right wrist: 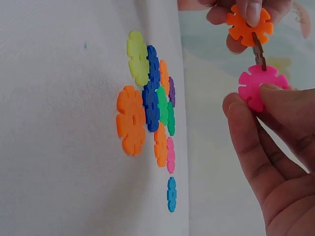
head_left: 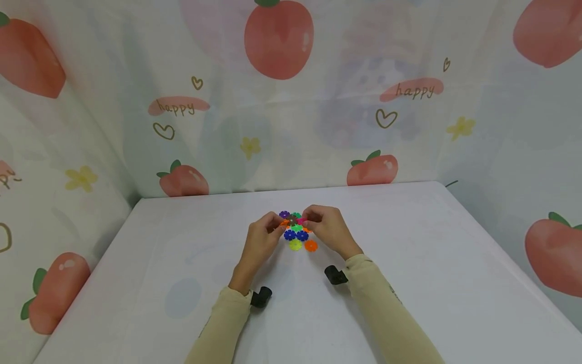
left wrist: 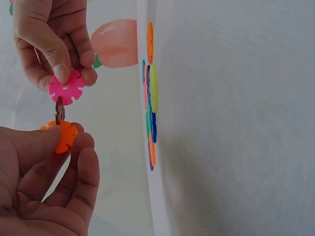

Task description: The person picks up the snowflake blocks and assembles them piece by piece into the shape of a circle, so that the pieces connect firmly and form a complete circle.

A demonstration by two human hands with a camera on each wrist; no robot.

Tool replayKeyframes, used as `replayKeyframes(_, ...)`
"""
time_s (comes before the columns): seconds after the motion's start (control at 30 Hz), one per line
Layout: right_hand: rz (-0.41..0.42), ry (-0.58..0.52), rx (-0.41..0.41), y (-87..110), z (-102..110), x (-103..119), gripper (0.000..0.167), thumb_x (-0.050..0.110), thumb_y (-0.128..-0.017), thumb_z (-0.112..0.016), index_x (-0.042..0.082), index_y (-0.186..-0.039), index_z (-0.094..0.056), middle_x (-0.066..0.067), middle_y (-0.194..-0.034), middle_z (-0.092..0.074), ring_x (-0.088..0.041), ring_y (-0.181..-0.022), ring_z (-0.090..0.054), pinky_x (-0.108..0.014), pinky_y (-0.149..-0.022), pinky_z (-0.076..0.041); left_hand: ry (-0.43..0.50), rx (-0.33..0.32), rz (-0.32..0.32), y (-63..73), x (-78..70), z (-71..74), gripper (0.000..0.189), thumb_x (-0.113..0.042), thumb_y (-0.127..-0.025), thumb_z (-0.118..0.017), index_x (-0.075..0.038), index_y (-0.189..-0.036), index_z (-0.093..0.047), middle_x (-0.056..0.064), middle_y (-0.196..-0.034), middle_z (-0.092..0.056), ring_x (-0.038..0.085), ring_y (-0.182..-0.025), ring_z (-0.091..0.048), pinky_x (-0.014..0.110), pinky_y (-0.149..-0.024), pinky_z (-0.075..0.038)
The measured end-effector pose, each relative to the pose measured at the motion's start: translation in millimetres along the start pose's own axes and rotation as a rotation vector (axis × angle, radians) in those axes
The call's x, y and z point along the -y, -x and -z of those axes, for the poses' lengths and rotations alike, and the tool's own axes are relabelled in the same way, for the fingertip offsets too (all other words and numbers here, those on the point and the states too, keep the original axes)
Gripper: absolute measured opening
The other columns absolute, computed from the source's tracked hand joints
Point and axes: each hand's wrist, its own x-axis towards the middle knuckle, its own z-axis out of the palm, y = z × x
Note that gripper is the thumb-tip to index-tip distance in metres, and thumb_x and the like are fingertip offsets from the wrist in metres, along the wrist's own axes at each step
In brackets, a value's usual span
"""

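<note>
My left hand [head_left: 261, 240] pinches an orange notched flower-shaped disc [left wrist: 68, 137] between thumb and fingers. Opposite it, my right hand [head_left: 331, 228] has a pink notched disc [right wrist: 260, 87] pinched the same way. Bridging the two is a brown disc [right wrist: 259, 51], seen nearly edge-on in both wrist views. One end of it meets the orange disc and the other meets the notched edge of the pink one. All three are held up above the loose discs on the table.
Several loose discs lie on the white table [head_left: 136, 253] under my hands, among them a yellow-green one [right wrist: 138, 59], a dark blue one [right wrist: 151, 105], an orange one [right wrist: 131, 120] and a light blue one [right wrist: 172, 194]. A printed curtain [head_left: 291, 111] hangs behind the table.
</note>
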Motion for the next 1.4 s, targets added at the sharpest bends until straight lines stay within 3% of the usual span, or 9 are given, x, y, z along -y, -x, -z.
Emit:
replayKeyframes(0.53, 0.051, 0.013, -0.054, 1.1, -7, 1, 0.008, -0.007, -0.095, -0.077, -0.001, -0.099, -0.078, -0.012, -0.094, -0.076, -0.025, -0.085, -0.073, -0.042, -0.084, -0.063, 0.017, -0.044, 0.007, 1.2, -2.7, -3.9, 0.007, 0.005, -0.099, -0.073, -0.002, -0.100, -0.071, 0.011, -0.101, -0.075, 0.025, -0.092, -0.069, 0.038, -0.089, -0.061)
replayKeyframes(0.63, 0.032, -0.009, -0.045, 0.5, -8, -1, 0.009, -0.007, -0.096, -0.076, 0.000, -0.101, -0.078, -0.010, -0.096, -0.076, -0.025, -0.087, -0.073, -0.042, -0.085, -0.062, 0.013, -0.024, 0.006, 0.9, -4.4, -2.0, 0.008, 0.005, -0.099, -0.073, -0.002, -0.100, -0.070, 0.011, -0.100, -0.074, 0.025, -0.091, -0.069, 0.037, -0.088, -0.061)
replayKeyframes(0.77, 0.011, -0.026, -0.028, 0.6, -6, -1, 0.010, -0.006, -0.098, -0.074, 0.002, -0.103, -0.077, -0.009, -0.099, -0.076, -0.027, -0.092, -0.072, -0.044, -0.088, -0.061, 0.014, 0.048, 0.033, 0.6, -5.0, 2.2, 0.008, -0.003, -0.101, -0.074, -0.003, -0.104, -0.067, 0.011, -0.103, -0.074, 0.027, -0.097, -0.071, 0.039, -0.090, -0.060)
replayKeyframes(0.9, -0.011, -0.055, -0.009, 0.3, -4, 0, 0.010, -0.004, -0.099, -0.073, 0.003, -0.105, -0.076, -0.008, -0.101, -0.075, -0.028, -0.094, -0.071, -0.044, -0.089, -0.061, 0.063, 0.106, 0.112, -0.9, -2.7, 7.2, 0.019, -0.024, -0.105, -0.072, -0.006, -0.112, -0.067, 0.010, -0.107, -0.074, 0.028, -0.102, -0.072, 0.042, -0.092, -0.060)
replayKeyframes(1.0, -0.022, -0.079, 0.004, -0.7, -4, 1, 0.010, -0.003, -0.099, -0.073, 0.004, -0.106, -0.076, -0.008, -0.102, -0.075, -0.028, -0.093, -0.070, -0.043, -0.089, -0.061, 0.148, 0.098, 0.183, -3.4, 0.7, 10.4, 0.029, -0.033, -0.109, -0.066, -0.005, -0.118, -0.067, 0.010, -0.107, -0.074, 0.029, -0.099, -0.072, 0.041, -0.089, -0.061)
replayKeyframes(1.2, -0.017, -0.132, 0.078, -1.5, -9, 8, 0.010, -0.003, -0.099, -0.073, 0.004, -0.106, -0.077, -0.007, -0.101, -0.075, -0.029, -0.095, -0.072, -0.040, -0.088, -0.061, 0.355, 0.105, 0.299, -7.9, 8.1, 17.3, 0.029, -0.026, -0.111, -0.063, 0.000, -0.123, -0.070, 0.012, -0.109, -0.075, 0.024, -0.097, -0.071, 0.029, -0.085, -0.060)
replayKeyframes(1.4, -0.008, -0.155, 0.139, -1.2, -15, 15, 0.012, -0.004, -0.099, -0.072, 0.002, -0.109, -0.077, -0.008, -0.106, -0.076, -0.027, -0.098, -0.073, -0.039, -0.090, -0.061, 0.414, 0.152, 0.392, -7.7, 9.1, 20.1, 0.028, -0.024, -0.108, -0.067, 0.002, -0.115, -0.074, 0.011, -0.102, -0.076, 0.021, -0.087, -0.069, 0.028, -0.083, -0.057)
